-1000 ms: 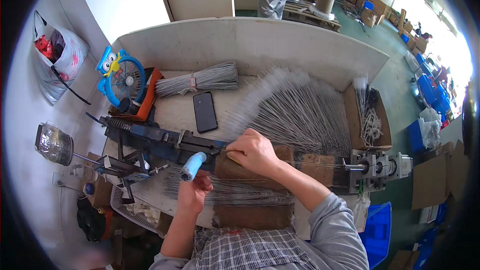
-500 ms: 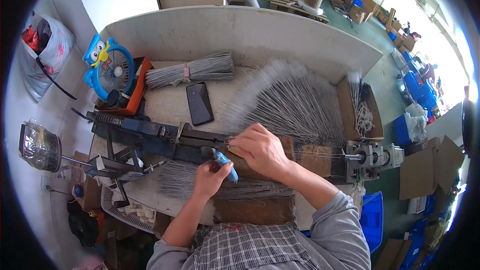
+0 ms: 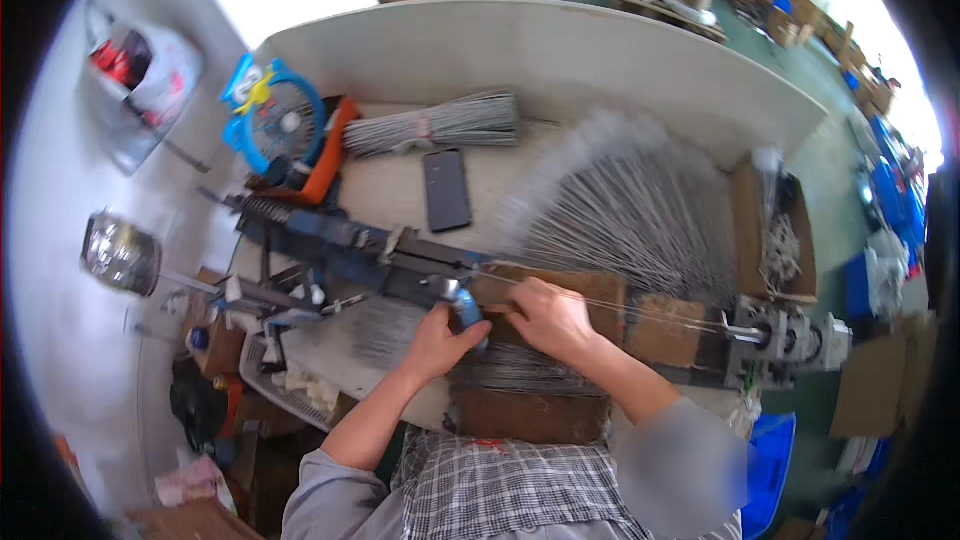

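Note:
My left hand (image 3: 440, 345) is closed around the blue handle of a small hammer-like tool (image 3: 467, 308), whose rounded metal end points up beside the long dark metal rig (image 3: 405, 258). Just to its right, my right hand (image 3: 556, 321) has its fingers pinched together over the brown board (image 3: 600, 292). A thin tan strip (image 3: 500, 309) shows at its fingertips, but what the hand grips is blurred. Thin wires (image 3: 660, 313) stretch above the board from the rig to a metal chuck unit (image 3: 785, 342) at the right.
Behind the rig lie a fanned heap of grey wires (image 3: 630, 215), a black phone (image 3: 447, 190) and a tied wire bundle (image 3: 435, 125). A blue fan (image 3: 285, 120) stands at back left, a cardboard box (image 3: 805, 270) at right. More wires (image 3: 520, 368) lie in front.
My right hand has drawn back from the rig, rightward and toward me. My left hand still holds the blue-handled tool. The whole view has shifted, and the person at the back is out of sight.

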Tool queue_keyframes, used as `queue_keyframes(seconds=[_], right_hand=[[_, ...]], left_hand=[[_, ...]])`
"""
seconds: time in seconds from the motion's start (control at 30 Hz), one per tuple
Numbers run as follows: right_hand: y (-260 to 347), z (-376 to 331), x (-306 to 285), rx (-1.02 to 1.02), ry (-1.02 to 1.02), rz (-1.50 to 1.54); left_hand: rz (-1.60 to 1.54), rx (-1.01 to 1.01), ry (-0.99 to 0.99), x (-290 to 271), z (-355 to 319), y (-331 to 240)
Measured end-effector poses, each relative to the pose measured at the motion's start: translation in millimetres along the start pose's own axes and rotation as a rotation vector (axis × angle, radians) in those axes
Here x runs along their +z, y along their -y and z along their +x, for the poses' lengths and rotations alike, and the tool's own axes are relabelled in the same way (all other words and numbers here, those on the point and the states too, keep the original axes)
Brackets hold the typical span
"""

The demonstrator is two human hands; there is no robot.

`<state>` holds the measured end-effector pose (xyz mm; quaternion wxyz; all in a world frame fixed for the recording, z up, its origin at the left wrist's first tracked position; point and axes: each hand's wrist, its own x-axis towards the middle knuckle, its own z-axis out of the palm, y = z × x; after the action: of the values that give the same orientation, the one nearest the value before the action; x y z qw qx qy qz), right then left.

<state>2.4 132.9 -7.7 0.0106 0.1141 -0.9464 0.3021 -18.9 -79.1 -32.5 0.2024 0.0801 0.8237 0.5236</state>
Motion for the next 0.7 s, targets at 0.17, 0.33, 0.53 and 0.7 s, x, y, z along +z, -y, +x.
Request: queue_keyframes(seconds=[0.17,0.33,0.53,0.7], right_hand=[[-8,-9,-15,-0.063,0.000,-0.033],[-8,-8,-12,-0.114,0.044,0.007],[4,-19,-26,-0.145,0.102,0.053],[25,-31,-70,-0.100,0.086,0.109]], left_hand=[[-0.842,-0.258,-0.420,-60,-32,37],[-1.150,-0.310,-0.526,-106,-47,69],[-1.171,-0.316,-0.605,-107,-39,74],[-0.954,-0.031,-0.343,-44,-41,36]])
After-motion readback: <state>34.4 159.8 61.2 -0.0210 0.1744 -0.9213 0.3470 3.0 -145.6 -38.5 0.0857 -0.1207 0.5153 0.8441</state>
